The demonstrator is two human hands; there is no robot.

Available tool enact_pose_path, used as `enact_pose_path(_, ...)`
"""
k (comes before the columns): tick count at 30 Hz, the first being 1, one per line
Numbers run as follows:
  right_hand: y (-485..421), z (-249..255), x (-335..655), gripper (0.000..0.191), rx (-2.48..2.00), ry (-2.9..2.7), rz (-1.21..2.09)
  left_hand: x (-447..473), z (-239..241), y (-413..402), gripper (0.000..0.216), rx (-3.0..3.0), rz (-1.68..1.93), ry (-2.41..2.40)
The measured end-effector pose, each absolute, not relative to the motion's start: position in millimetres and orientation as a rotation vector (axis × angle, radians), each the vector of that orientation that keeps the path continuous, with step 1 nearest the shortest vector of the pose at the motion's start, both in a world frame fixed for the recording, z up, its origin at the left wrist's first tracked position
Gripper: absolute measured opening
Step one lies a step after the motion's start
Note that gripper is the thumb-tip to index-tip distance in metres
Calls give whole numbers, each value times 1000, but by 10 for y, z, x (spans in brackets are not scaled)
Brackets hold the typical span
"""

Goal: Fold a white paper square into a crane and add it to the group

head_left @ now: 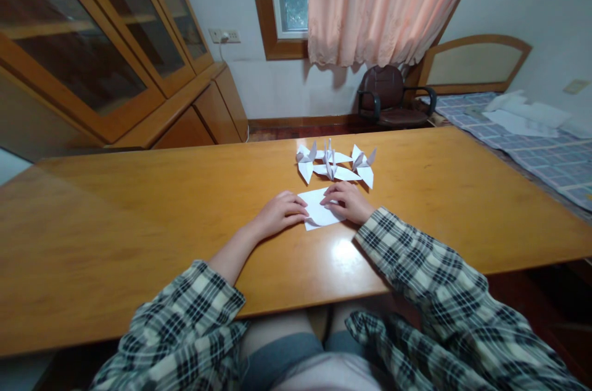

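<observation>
A small piece of white paper lies on the wooden table in front of me, one lower flap curling up slightly. On its left edge, the fingers and thumb of my left hand grip the paper. My right hand rests over the right part, its bent fingers pressed on the sheet and covering that side. Just beyond the paper stand several folded white paper cranes, grouped close together, the nearest ones close to my right fingertips.
The broad wooden table stretches to both sides. Behind it are a glass-door cabinet on the left, a brown armchair and a pink curtain. At the right is a bed with loose white sheets on it.
</observation>
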State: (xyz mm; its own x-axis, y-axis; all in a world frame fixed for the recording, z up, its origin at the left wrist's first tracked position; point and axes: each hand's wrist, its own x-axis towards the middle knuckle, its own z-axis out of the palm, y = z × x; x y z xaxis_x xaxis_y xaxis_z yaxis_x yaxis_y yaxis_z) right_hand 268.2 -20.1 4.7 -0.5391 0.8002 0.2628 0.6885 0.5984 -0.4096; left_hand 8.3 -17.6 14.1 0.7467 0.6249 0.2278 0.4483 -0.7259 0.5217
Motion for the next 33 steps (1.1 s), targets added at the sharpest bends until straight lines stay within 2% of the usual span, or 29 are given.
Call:
enact_pose_path(11,-152,4,2700,16,-1169,-2389,398,179,218,-292,21,2617,529,906)
enact_pose_path(16,-129,2,2705,14,-1160,-2387,424,276,139,-271,29,2569,564,1089)
enact_pose_path(25,-130,66,2721,11,-1136,-2422,456,455,130,-307,26,2548,541,1386)
enact_pose_path(33,-84,46,2879,27,-981,-2513,590,490,98,-313,27,2647,473,1462)
